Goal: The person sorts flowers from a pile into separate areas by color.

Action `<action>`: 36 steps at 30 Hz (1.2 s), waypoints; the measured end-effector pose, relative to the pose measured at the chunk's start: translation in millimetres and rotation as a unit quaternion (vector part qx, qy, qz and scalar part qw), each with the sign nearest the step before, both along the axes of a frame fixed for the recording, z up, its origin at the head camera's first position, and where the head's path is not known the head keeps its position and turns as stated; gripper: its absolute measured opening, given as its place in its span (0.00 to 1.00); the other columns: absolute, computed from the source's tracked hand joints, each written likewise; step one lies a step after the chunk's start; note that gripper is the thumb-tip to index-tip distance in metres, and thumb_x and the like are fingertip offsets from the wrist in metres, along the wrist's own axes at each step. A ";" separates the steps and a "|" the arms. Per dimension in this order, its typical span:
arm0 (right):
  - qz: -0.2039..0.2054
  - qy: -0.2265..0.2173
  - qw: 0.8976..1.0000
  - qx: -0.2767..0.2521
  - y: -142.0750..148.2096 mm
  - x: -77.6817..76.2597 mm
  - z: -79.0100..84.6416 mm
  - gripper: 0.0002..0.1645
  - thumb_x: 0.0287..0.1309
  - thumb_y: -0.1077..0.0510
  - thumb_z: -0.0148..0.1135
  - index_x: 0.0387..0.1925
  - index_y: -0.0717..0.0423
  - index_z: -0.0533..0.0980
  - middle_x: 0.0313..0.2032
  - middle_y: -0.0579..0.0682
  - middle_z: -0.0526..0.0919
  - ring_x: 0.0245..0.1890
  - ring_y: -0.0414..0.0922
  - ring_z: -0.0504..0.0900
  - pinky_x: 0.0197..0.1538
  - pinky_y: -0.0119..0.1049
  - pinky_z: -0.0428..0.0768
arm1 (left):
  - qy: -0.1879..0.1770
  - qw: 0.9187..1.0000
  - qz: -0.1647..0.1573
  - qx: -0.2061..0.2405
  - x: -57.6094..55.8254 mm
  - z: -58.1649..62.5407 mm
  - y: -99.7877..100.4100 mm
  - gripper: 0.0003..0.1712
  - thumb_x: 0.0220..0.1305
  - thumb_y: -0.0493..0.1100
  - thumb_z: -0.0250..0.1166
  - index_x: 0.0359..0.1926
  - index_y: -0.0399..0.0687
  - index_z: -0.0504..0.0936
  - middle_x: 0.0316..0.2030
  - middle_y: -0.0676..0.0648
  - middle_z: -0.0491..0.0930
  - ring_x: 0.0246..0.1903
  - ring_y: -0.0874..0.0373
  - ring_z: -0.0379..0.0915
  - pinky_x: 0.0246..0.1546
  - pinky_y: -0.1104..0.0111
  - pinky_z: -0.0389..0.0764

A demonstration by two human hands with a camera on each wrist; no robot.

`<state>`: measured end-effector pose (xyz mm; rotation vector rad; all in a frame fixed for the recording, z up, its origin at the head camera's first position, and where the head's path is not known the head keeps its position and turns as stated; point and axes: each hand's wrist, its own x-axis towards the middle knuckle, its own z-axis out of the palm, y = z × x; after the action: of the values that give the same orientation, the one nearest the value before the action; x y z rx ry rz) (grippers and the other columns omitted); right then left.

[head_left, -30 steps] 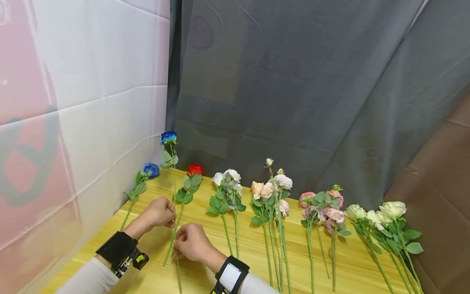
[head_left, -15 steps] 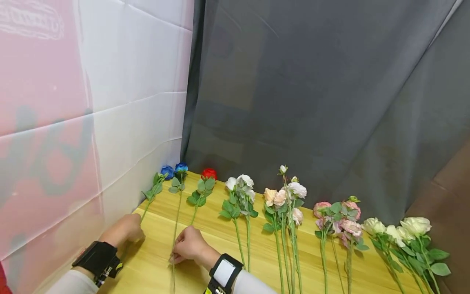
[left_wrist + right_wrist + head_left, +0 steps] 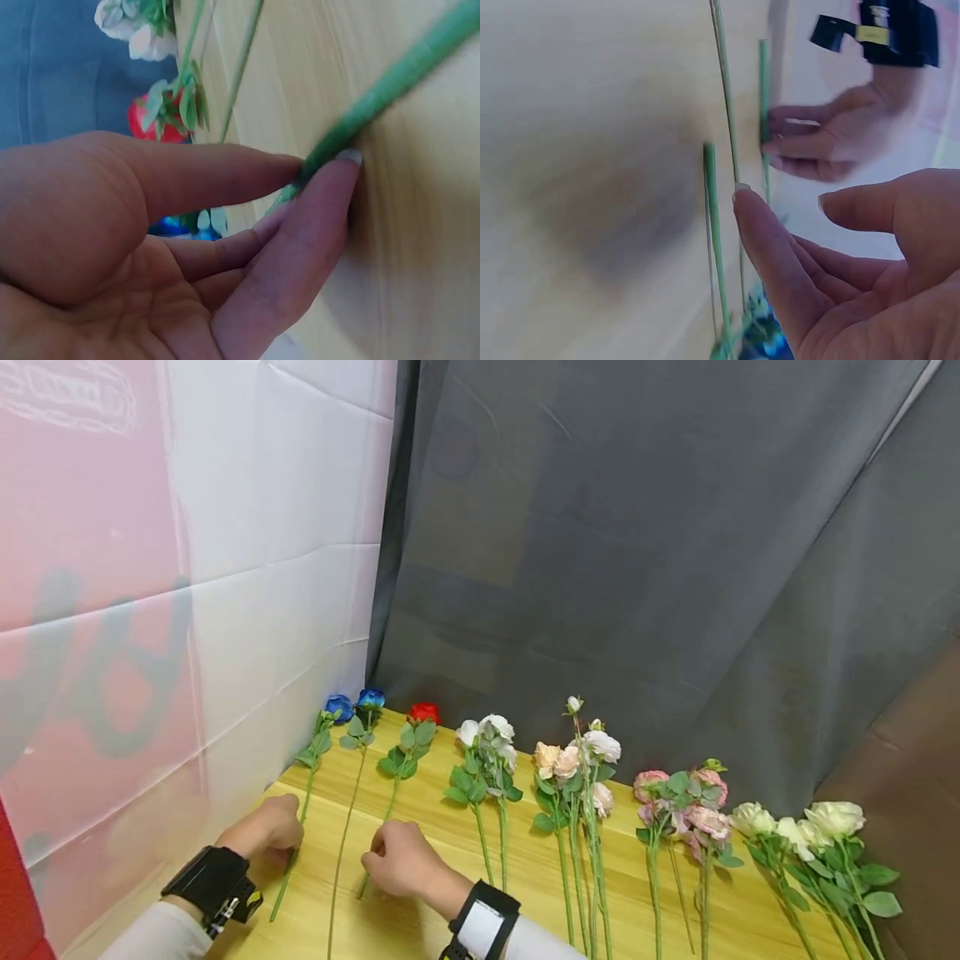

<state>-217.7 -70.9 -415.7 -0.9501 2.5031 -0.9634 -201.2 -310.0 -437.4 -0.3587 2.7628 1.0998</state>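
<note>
At the left of the table, my left hand [image 3: 268, 828] holds the stem of the leftmost blue rose [image 3: 339, 708]. In the left wrist view, its thumb and index finger pinch this green stem [image 3: 390, 86]. A second blue rose [image 3: 371, 698] lies just right of it, its thin stem [image 3: 344, 835] running between my hands. My right hand [image 3: 408, 858] hovers by the lower stem of the red rose [image 3: 424, 713]. In the right wrist view, its thumb and index finger [image 3: 769, 247] stand apart with nothing pinched; whether the fingertip touches the stem behind it, I cannot tell.
Rightward along the wooden table [image 3: 450, 927] lie white roses [image 3: 487, 735], peach and pale pink flowers [image 3: 558, 762], pink flowers [image 3: 708, 822] and cream roses [image 3: 834, 820]. A white and pink sheet [image 3: 277, 510] hangs at the left, a grey curtain [image 3: 600, 543] behind.
The second blue rose, earlier raised, now lies flat on the table. My left hand has moved left to the leftmost blue rose's stem. My right hand has let go of the second rose's stem.
</note>
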 end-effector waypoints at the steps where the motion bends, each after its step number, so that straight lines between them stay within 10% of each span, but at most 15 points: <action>1: -0.002 0.002 1.000 0.001 7.6 -0.9 4.3 0.12 0.68 0.60 0.60 0.34 0.65 0.84 0.16 0.46 0.80 0.15 0.39 0.77 0.26 0.30 0.77 | -0.002 1.000 -0.002 0.009 -1.3 0.3 2.4 0.15 0.51 0.23 0.58 0.41 0.25 0.67 0.30 0.34 0.72 0.17 0.52 0.77 0.17 0.67 0.81; 17: -0.064 0.023 0.998 -0.011 152.1 -16.4 36.7 0.15 0.73 0.54 0.58 0.50 0.61 0.81 0.41 0.50 0.85 0.37 0.46 0.82 0.39 0.44 0.82 | -0.037 0.994 -0.093 -0.034 0.1 3.1 -5.8 0.13 0.64 0.36 0.65 0.22 0.40 0.75 0.15 0.49 0.69 0.15 0.59 0.65 0.17 0.70 0.70; 22: -0.106 0.074 0.990 -0.049 188.3 -14.9 44.6 0.17 0.75 0.53 0.56 0.54 0.60 0.80 0.45 0.52 0.85 0.44 0.48 0.84 0.45 0.45 0.85 | 0.039 0.990 -0.123 -0.060 -3.5 28.4 -5.1 0.15 0.68 0.38 0.64 0.25 0.45 0.71 0.17 0.50 0.65 0.17 0.58 0.59 0.21 0.68 0.64; 30: -0.144 0.289 0.943 -0.084 207.9 -26.6 52.2 0.26 0.75 0.54 0.58 0.69 0.57 0.71 0.66 0.58 0.74 0.65 0.58 0.75 0.63 0.61 0.75 | 0.267 0.928 -0.205 -0.162 -2.3 87.1 71.3 0.13 0.65 0.42 0.70 0.47 0.39 0.82 0.43 0.41 0.82 0.41 0.46 0.80 0.41 0.53 0.83; 36: -0.171 0.327 0.929 -0.035 207.8 -87.2 63.3 0.37 0.77 0.51 0.53 0.78 0.57 0.55 0.76 0.59 0.58 0.73 0.60 0.63 0.69 0.63 0.67 | 0.347 0.883 -0.215 -0.232 -53.0 110.4 115.0 0.39 0.66 0.56 0.70 0.70 0.40 0.71 0.65 0.36 0.72 0.61 0.38 0.73 0.57 0.45 0.78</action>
<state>-304.9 136.9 -352.4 -0.9991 3.3014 -0.9474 -254.1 -195.1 -327.0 0.7358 3.4406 0.4915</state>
